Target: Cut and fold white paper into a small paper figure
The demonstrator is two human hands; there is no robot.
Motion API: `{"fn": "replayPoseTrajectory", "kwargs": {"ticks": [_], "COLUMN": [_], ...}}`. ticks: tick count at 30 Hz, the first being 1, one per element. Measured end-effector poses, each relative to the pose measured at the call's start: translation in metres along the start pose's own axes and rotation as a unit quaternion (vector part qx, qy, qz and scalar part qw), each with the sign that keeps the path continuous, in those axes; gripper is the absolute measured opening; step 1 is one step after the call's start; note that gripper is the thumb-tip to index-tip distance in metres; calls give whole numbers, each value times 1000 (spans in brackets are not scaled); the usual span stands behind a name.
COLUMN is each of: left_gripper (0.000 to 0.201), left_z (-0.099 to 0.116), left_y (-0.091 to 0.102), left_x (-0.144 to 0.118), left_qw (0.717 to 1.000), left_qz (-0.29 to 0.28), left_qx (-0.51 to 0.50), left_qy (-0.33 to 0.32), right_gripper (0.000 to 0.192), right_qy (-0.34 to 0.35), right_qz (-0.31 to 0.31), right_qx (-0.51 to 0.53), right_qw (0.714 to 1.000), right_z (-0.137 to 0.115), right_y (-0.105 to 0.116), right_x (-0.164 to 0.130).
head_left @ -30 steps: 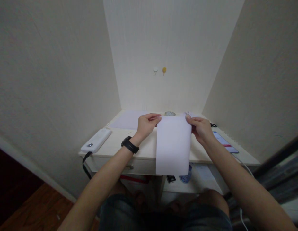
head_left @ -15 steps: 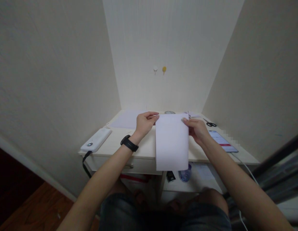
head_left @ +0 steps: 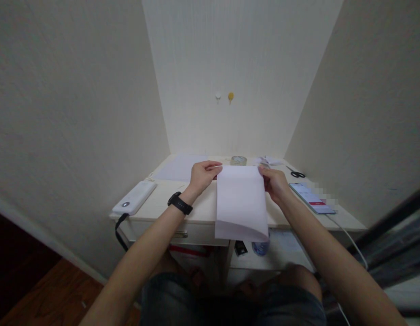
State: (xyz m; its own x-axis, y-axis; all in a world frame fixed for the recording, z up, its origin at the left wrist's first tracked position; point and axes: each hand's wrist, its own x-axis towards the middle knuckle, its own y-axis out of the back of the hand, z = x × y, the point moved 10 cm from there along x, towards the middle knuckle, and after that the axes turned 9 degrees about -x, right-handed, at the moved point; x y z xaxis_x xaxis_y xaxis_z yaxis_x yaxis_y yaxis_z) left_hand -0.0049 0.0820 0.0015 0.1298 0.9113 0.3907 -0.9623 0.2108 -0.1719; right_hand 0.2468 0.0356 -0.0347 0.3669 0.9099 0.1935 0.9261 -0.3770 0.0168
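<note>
Pinching the white sheet (head_left: 241, 199) at its top corners, thumbs against fingers, L hand (head_left: 201, 175) & R hand (head_left: 275, 182) hang it over the desk (head_left: 159, 199) front; btm edge curls; imo best w/ grips level, pull even, no creasing.

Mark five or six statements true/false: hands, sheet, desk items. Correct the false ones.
1. The left hand and right hand grip the white sheet near its top corners. True.
2. The white sheet lies flat on the desk. False: it is held up, its lower end bent.
3. The black watch is worn on the right wrist. False: it is on the left.
4. The scissors lie farther back than the phone. True.
5. The roll of tape sits at the desk's near edge. False: it is at the back.
6. The yellow hook is right of the white hook. True.
</note>
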Motion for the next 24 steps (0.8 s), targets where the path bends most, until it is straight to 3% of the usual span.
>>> {"fn": "replayPoseTrajectory", "kwargs": {"ticks": [5,10,15,21,24], "left_gripper": [16,15,15,15,15], "left_z": [-4,-2,-1,-5,-4], "left_y": [1,7,9,9,10], "left_x": [1,4,6,4,5], "left_qw": [1000,999,1000,999,999], "left_qz": [0,29,24,8,16], "left_qx": [19,26,18,32,38], "left_qy": [3,-10,-6,6,-1], "right_gripper": [37,48,43,37,41], "right_qy": [-19,-60,-69,-35,-43], "right_qz": [37,-40,-57,3,-13], "right_qx": [5,-3,45,83,84], "right_qw": [999,997,995,996,995], "right_z": [-3,18,26,14,19], "right_y": [-1,-19,-23,-15,-19], "right_x": [0,-11,-10,3,0]}}
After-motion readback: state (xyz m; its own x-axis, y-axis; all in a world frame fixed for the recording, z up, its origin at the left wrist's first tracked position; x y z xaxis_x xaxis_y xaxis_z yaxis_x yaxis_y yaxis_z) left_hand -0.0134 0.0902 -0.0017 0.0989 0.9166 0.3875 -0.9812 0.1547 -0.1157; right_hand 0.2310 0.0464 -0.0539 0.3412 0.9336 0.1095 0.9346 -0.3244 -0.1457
